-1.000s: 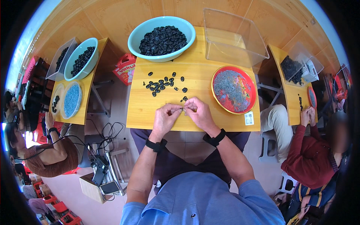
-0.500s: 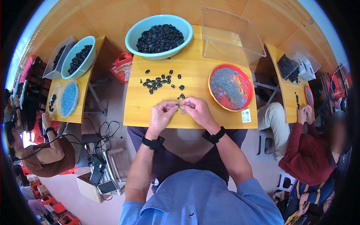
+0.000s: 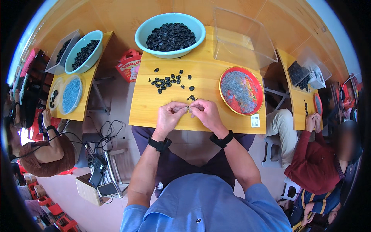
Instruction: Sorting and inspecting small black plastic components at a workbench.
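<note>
1. Left hand and right hand, frame centre: fingertips of both pinching a small dark piece, mostly hidden.
2. Black oval parts lie loose on yellow table, left of upper centre.

Twenty-odd black pieces on the middle of three counters; two turquoise basins, three clear bins, two red dishes.

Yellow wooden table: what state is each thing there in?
Left bare hand, pinching a tiny, mostly hidden piece
Right bare hand, fingertips meeting the left's at that piece
Round turquoise basin, holding many black pieces
Clear rectangular plastic bin, open-topped
Yellow-rimmed round red tray, holding thin grey pieces
Small black oval pieces, loose on the table
</note>
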The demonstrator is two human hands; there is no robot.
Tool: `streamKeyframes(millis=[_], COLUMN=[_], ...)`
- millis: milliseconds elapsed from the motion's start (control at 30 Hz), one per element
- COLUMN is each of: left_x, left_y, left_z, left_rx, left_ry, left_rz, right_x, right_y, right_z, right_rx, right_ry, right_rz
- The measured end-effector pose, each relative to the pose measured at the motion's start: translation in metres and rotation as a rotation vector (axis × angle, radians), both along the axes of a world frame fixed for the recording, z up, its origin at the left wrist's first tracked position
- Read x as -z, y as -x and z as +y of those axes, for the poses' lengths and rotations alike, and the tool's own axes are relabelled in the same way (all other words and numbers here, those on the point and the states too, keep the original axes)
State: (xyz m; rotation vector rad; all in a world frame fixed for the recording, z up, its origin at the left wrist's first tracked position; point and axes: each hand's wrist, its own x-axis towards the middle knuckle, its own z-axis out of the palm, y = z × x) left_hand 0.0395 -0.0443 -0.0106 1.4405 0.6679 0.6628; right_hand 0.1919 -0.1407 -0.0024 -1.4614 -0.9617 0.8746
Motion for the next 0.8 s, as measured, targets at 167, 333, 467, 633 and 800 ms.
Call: streamKeyframes(millis=[167, 333, 467, 633, 800], left_x=[-0.001, -0.004, 0.003, 0.004, 0.005], left_y=[0.004, 0.003, 0.002, -0.002, 0.000], left_z=[0.001, 0.002, 0.006, 0.007, 0.008], left_rx=[0.002, -0.011, -0.122, -0.225, -0.252], left_ry=[-0.001, 0.052, 0.114, 0.142, 0.137], left_rz=[-0.004, -0.025, -0.135, -0.221, -0.207], right_x=[-0.006, -0.022, -0.052, -0.061, -0.047], right_y=[0.000, -0.008, -0.026, -0.047, -0.049], right_z=[0.000, -0.001, 0.008, 0.040, 0.063], right_rx=[-0.018, -0.073, -0.015, 0.033, 0.013], right_ry=[0.020, 0.000, 0.105, 0.188, 0.206], right_rz=[-0.020, -0.037, -0.266, -0.694, -0.815])
